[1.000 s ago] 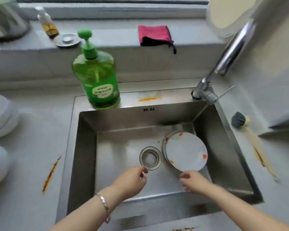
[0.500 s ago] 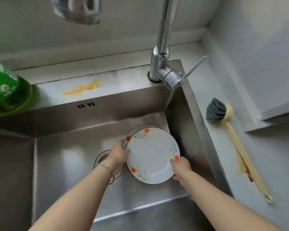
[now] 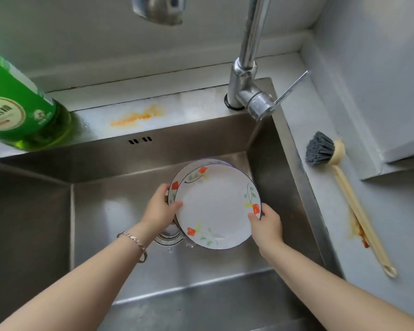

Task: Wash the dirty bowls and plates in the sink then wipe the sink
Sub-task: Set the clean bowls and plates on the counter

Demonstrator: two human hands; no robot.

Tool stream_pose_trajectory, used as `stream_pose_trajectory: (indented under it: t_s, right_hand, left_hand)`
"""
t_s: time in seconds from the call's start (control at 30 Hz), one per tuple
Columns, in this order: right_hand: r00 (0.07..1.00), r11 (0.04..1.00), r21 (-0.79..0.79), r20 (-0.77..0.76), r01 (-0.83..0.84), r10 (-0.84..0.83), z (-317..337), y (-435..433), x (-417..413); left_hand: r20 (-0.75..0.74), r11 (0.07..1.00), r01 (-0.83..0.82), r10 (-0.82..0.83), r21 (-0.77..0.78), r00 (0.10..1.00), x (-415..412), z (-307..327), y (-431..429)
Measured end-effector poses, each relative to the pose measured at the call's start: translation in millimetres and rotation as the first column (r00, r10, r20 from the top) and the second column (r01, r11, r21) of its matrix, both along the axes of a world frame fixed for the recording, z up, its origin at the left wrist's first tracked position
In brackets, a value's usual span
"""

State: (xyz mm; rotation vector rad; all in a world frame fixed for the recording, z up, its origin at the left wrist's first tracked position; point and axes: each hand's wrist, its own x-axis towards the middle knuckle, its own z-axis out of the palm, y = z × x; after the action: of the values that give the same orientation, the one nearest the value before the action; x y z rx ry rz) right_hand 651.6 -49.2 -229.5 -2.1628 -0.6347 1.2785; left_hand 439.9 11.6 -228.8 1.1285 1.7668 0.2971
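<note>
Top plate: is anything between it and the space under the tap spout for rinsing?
Nothing visible does. The left hand and right hand grip the top plate by its rim, over a second plate; the space in the sink up toward the spout looks open.

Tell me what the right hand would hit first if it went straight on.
The top plate: the right hand points up-left and grips its right rim. Beyond, roughly in line, is the left hand on the opposite rim, though depth is unclear.
</note>
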Motion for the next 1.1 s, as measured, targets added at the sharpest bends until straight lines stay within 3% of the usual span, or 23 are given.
stream_pose_trajectory:
  t_s: [0.1,0.2,0.43,0.83,0.97,1.1]
  right_hand:
    - [0.993,0.978,0.173,0.047,-0.119,0.112,38.8,6.1,-11.3]
    - [0.965,0.911,0.324,0.132,-0.256,0.225,76.3,8.9,-24.5]
    - [0.912,0.738,0.535,0.258,-0.411,0.320,146.2,-0.8,-68.5]
    - [0.827,0.461,0.691,0.409,-0.557,0.385,228.1,-0.5,-144.8]
    - [0.797,0.428,0.675,0.471,-0.602,0.377,240.2,1.1,-157.3]
    - [0.774,0.509,0.584,0.460,-0.633,0.435,244.1,2.8,-171.8]
  left_hand:
    - [-0.049,0.994,0.014,-0.009,0.105,0.999,-24.3,34.5,-4.2]
    - [-0.007,0.992,-0.026,0.027,0.123,1.000,-49.3,71.4,-15.6]
    - [0.021,0.959,-0.056,0.052,0.277,0.998,-96.5,137.4,-57.5]
    - [0.140,0.825,-0.227,0.180,0.518,0.974,-171.0,197.9,-87.5]
    - [0.190,0.803,-0.265,0.192,0.534,0.963,-183.7,202.1,-91.7]
    - [0.203,0.847,-0.277,0.204,0.454,0.958,-198.4,200.1,-101.2]
